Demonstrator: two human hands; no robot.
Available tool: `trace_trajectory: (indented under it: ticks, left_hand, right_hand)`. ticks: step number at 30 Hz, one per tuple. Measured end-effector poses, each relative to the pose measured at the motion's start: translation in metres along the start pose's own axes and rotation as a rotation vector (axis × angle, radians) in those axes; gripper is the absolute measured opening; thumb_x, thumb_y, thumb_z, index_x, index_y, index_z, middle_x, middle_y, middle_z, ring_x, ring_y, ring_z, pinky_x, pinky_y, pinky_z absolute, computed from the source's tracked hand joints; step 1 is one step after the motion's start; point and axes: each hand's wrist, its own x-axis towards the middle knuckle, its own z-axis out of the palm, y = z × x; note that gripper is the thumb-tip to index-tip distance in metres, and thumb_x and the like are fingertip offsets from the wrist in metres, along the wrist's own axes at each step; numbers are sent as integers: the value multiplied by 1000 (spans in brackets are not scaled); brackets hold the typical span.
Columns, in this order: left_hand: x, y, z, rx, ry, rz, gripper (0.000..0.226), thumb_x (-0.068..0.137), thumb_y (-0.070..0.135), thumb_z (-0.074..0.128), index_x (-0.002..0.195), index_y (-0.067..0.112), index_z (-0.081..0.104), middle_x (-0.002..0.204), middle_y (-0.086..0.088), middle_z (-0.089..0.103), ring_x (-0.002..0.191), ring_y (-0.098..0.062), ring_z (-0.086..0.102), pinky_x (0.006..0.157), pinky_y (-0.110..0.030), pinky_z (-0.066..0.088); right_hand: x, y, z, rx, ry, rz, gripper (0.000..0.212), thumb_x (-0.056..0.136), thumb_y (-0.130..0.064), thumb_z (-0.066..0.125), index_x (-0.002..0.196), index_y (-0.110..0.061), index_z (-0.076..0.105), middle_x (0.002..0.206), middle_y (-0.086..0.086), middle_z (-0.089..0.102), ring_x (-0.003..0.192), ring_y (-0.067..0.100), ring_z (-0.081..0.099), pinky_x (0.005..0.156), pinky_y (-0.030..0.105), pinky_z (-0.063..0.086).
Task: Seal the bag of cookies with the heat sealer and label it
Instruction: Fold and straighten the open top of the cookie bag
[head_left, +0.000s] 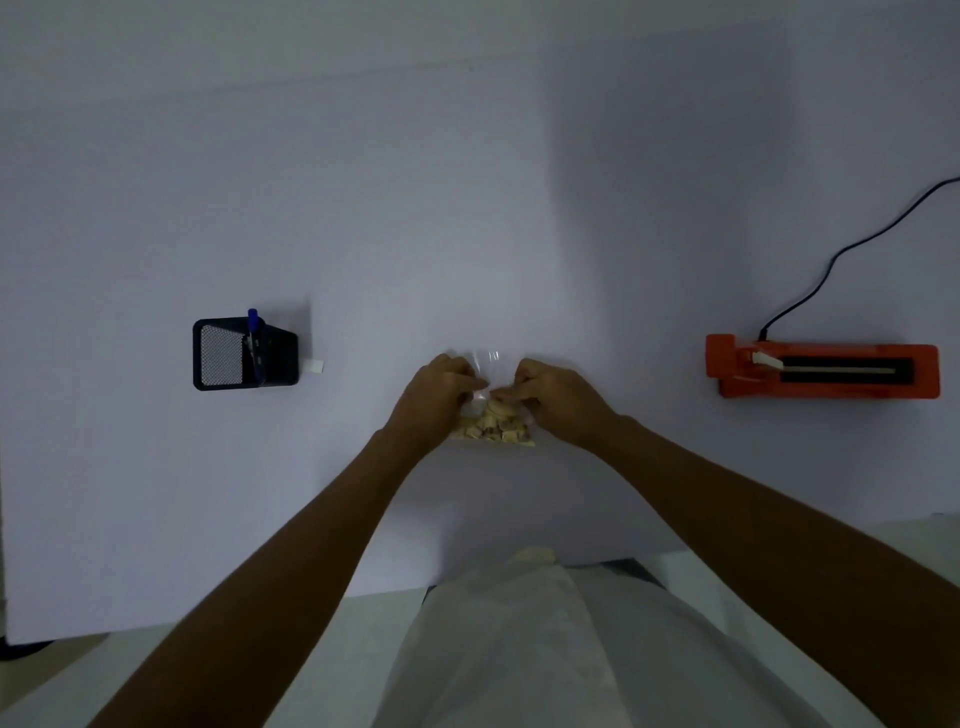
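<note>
A clear plastic bag of cookies (493, 427) lies on the white table (467, 234) straight ahead of me. Pale cookies fill its near end, and its far, mouth end sticks up between my hands. My left hand (439, 387) pinches the bag's left side and my right hand (545, 389) pinches its right side near the mouth. The orange heat sealer (823, 370) sits at the right of the table with its black sealing strip showing. A small white label (315, 366) lies just right of the pen holder.
A black mesh pen holder (244, 353) with a blue pen (253, 325) stands at the left. The sealer's black cable (852, 244) runs off to the upper right. The table's near edge is just in front of my body.
</note>
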Motion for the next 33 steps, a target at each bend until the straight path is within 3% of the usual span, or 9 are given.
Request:
trace_trajectory:
  ticks: [3, 7, 10, 16, 24, 26, 28, 31, 33]
  left_hand:
    - [1, -3, -1, 88, -9, -2, 30, 79, 10, 75, 109, 17, 74, 87, -5, 67, 86, -27, 61, 66, -38, 54]
    - [0, -1, -4, 168, 28, -29, 27, 85, 12, 66, 108, 21, 74, 83, -8, 66, 78, -30, 62, 60, -37, 52]
    - [1, 0, -8, 164, 55, -74, 21, 90, 34, 60, 101, 25, 76, 84, -5, 68, 78, -25, 63, 62, -35, 51]
    - [16, 14, -12, 289, 52, -211, 41, 75, 65, 63, 81, 28, 78, 75, 1, 71, 73, -20, 61, 65, -31, 38]
    - [21, 23, -15, 311, 31, -254, 29, 66, 46, 77, 63, 18, 70, 64, 0, 65, 63, -22, 58, 59, -28, 30]
    - [21, 23, -13, 280, 37, -262, 30, 65, 44, 80, 63, 17, 68, 64, -1, 64, 61, -23, 58, 57, -29, 30]
    - [19, 24, -12, 218, 58, -273, 29, 65, 41, 81, 65, 16, 67, 67, -2, 64, 63, -24, 59, 56, -30, 36]
    - [16, 23, -10, 117, 91, -315, 31, 66, 40, 81, 70, 15, 64, 71, -2, 64, 64, -22, 59, 56, -32, 43]
    - [14, 21, -8, 56, 104, -351, 34, 67, 40, 82, 75, 14, 62, 73, -2, 64, 64, -21, 58, 56, -32, 46]
  right_hand:
    - [-3, 5, 1, -86, 76, -21, 28, 91, -13, 65, 113, -26, 74, 82, 7, 61, 71, 20, 57, 55, 31, 46]
    - [-6, 8, 3, -168, 142, -1, 30, 89, -17, 58, 114, -25, 74, 77, 6, 60, 68, 28, 60, 54, 37, 50]
    - [-6, 7, 3, -175, 165, -5, 29, 87, -14, 62, 113, -20, 74, 77, 8, 62, 68, 28, 60, 54, 37, 51]
    - [-6, 6, 0, -190, 165, -30, 29, 84, -11, 71, 112, -17, 75, 82, 9, 68, 72, 28, 65, 57, 31, 49]
    - [-8, 10, 1, -155, 144, -54, 36, 87, -9, 68, 121, -21, 69, 84, 7, 62, 74, 26, 60, 57, 32, 47]
    - [-8, 11, 1, -140, 77, -70, 29, 96, -17, 54, 118, -21, 71, 85, 7, 59, 74, 23, 56, 58, 30, 40]
    - [-7, 12, -1, -145, 51, -85, 43, 102, -34, 34, 111, -20, 73, 85, 7, 57, 74, 23, 54, 58, 30, 36]
    - [-5, 13, -4, -241, 5, -121, 29, 94, -18, 55, 114, -29, 73, 81, 6, 57, 70, 25, 55, 54, 31, 39]
    - [-4, 15, -7, -255, 25, -123, 34, 86, -12, 70, 114, -31, 73, 79, 6, 58, 68, 26, 57, 54, 30, 40]
